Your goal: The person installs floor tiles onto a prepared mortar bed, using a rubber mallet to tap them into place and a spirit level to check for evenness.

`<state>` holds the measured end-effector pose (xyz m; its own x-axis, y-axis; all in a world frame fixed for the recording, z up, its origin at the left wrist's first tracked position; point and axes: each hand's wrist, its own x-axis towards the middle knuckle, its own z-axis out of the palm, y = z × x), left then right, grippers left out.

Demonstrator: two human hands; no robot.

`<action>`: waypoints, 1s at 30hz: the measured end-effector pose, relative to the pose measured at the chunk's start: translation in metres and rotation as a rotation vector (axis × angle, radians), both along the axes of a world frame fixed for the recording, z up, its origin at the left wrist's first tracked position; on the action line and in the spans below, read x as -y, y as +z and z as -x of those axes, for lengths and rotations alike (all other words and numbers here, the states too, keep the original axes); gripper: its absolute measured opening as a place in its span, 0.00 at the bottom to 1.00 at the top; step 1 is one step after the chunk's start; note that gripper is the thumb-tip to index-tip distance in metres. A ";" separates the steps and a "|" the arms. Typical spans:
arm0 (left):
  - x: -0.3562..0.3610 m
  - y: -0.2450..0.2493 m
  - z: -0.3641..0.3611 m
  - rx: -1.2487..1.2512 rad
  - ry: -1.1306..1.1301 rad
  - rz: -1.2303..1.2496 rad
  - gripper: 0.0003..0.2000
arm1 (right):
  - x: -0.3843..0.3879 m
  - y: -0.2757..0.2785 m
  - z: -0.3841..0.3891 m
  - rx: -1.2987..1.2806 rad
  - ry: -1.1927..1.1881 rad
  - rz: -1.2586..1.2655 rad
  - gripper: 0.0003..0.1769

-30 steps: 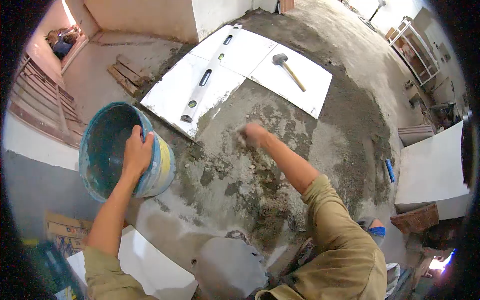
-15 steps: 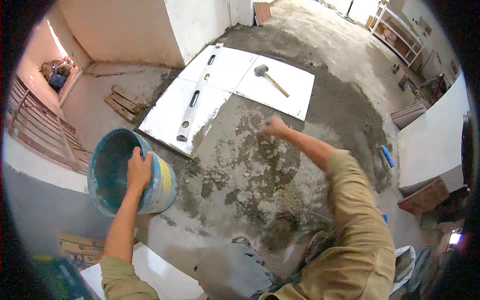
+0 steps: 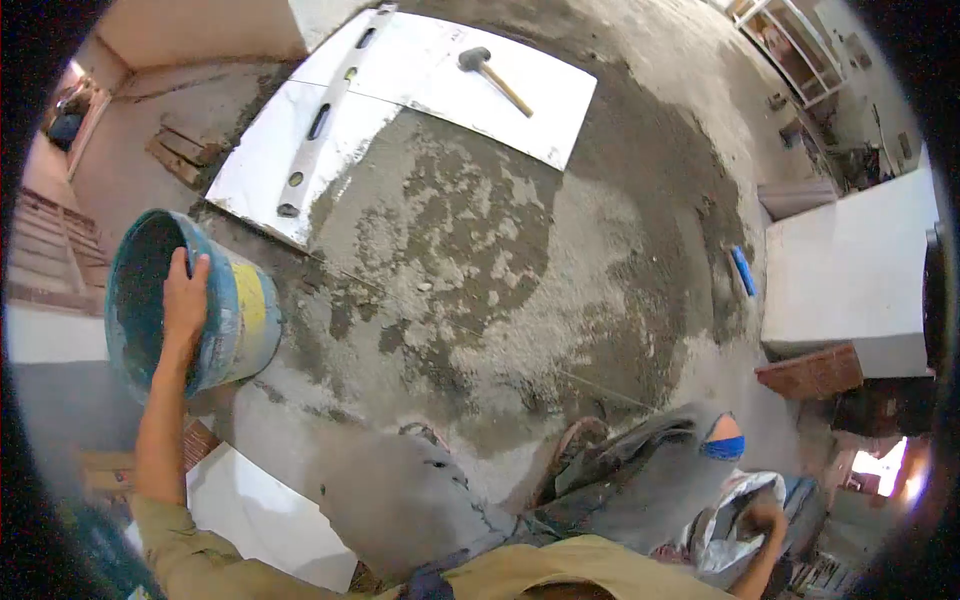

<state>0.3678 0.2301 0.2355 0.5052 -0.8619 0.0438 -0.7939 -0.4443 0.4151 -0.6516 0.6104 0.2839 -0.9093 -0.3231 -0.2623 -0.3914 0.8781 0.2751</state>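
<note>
On the left stands a blue-green bucket (image 3: pixel 222 340) with a yellow patch, tilted toward the left. My left hand (image 3: pixel 184 305) grips its near rim, fingers over the edge. Far to the right, my right hand (image 3: pixel 765 522) is at the mouth of a white plastic bag (image 3: pixel 735 510) beside my knee; its fingers are hidden and blurred. Wet, patchy mortar (image 3: pixel 480 230) covers the floor in front of me. Beyond it lie white tiles (image 3: pixel 440 75), bearing a long spirit level (image 3: pixel 318 125) and a rubber mallet (image 3: pixel 497 80) with a wooden handle.
A blue-handled object (image 3: pixel 742 271) lies at the mortar's right edge. Reddish tile pieces (image 3: pixel 812 372) and a white panel (image 3: pixel 850 265) are farther right. Another white tile (image 3: pixel 262 505) lies near my left leg. Wooden pieces (image 3: pixel 180 155) rest on the floor at upper left.
My right hand has moved from above the mortar back to the white bag at the lower right. My left hand stays on the bucket rim. The view has tilted down and shifted right.
</note>
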 end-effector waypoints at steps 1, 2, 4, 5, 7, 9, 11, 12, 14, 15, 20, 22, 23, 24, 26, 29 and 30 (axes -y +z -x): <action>0.000 -0.003 -0.003 -0.001 -0.016 -0.005 0.31 | -0.033 -0.017 -0.005 -0.030 -0.046 0.109 0.14; 0.000 -0.007 -0.008 -0.034 -0.009 -0.008 0.31 | -0.051 -0.036 -0.011 -0.027 -0.080 0.221 0.14; 0.001 -0.011 -0.016 -0.070 -0.001 -0.003 0.32 | -0.061 -0.073 -0.015 0.016 -0.102 0.401 0.15; 0.001 -0.012 -0.016 -0.061 -0.015 0.001 0.32 | -0.056 -0.086 -0.022 0.034 -0.106 0.470 0.15; -0.002 -0.009 -0.012 -0.051 -0.027 0.014 0.33 | -0.045 -0.102 -0.032 0.065 -0.111 0.576 0.15; -0.003 -0.002 -0.005 -0.006 0.011 -0.041 0.33 | -0.039 -0.116 -0.038 0.086 -0.114 0.653 0.16; -0.002 -0.004 -0.008 -0.001 -0.003 -0.026 0.33 | -0.041 -0.124 -0.048 0.106 -0.118 0.705 0.16; -0.001 -0.007 -0.009 -0.001 -0.014 -0.013 0.33 | -0.041 -0.126 -0.051 0.112 -0.122 0.727 0.17; 0.000 -0.008 -0.010 -0.009 -0.023 -0.023 0.33 | -0.043 -0.130 -0.059 0.131 -0.130 0.768 0.17; 0.000 -0.008 -0.009 -0.016 -0.023 -0.024 0.33 | -0.044 -0.129 -0.062 0.143 -0.136 0.782 0.18; -0.005 -0.008 -0.008 -0.028 -0.037 0.014 0.33 | -0.039 -0.128 -0.082 0.216 -0.153 0.892 0.19; -0.007 -0.001 -0.001 -0.038 -0.019 0.021 0.32 | -0.044 -0.121 -0.079 0.251 -0.153 0.945 0.20; -0.008 -0.001 -0.001 -0.042 -0.043 0.026 0.32 | -0.048 -0.120 -0.081 0.270 -0.162 0.977 0.20; -0.009 -0.002 -0.004 -0.045 -0.070 0.030 0.32 | -0.054 -0.116 -0.083 0.295 -0.168 1.006 0.20; -0.009 -0.008 -0.009 -0.017 -0.040 0.035 0.31 | -0.065 -0.107 -0.088 0.337 -0.174 1.066 0.21; -0.007 -0.007 -0.005 0.027 -0.084 0.101 0.27 | -0.079 -0.083 -0.086 0.416 -0.224 1.173 0.22; -0.006 -0.007 -0.006 0.022 -0.076 0.098 0.27 | -0.078 -0.071 -0.080 0.464 -0.259 1.217 0.22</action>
<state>0.3742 0.2361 0.2282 0.4367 -0.8886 0.1399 -0.8330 -0.3408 0.4359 -0.5713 0.6888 0.2128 -0.8851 -0.4037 -0.2315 -0.0204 0.5307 -0.8473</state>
